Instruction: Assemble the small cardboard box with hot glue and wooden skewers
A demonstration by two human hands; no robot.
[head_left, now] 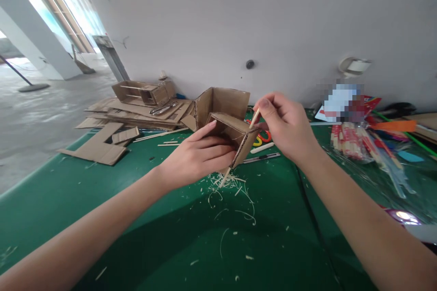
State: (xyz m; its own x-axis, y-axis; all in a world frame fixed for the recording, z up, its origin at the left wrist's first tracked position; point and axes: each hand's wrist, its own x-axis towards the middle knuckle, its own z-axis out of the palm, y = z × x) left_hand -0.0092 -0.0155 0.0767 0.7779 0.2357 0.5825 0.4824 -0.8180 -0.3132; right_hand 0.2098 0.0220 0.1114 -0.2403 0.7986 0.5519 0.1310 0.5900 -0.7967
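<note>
A cardboard box model (232,100) with open compartments is held above the green table. My left hand (200,154) grips its near part from the left, the fingers reaching into the compartment. On the right, my right hand (282,120) pinches the upper end of a thin wooden stick (254,119). That stick runs along the box's right edge, and a pointed wooden end shows below the box's lower corner. Whether both ends belong to one stick I cannot tell. Behind the box lie scissors (264,136) with red and yellow handles, partly hidden. A utility knife (261,158) rests just below them.
Wood shavings (227,182) litter the green table (153,223). Cardboard sheets (136,116) are stacked at the back left, bearing another cardboard frame (143,93). Bagged chopsticks (351,141) lie at the right. A white wall (211,32) stands behind.
</note>
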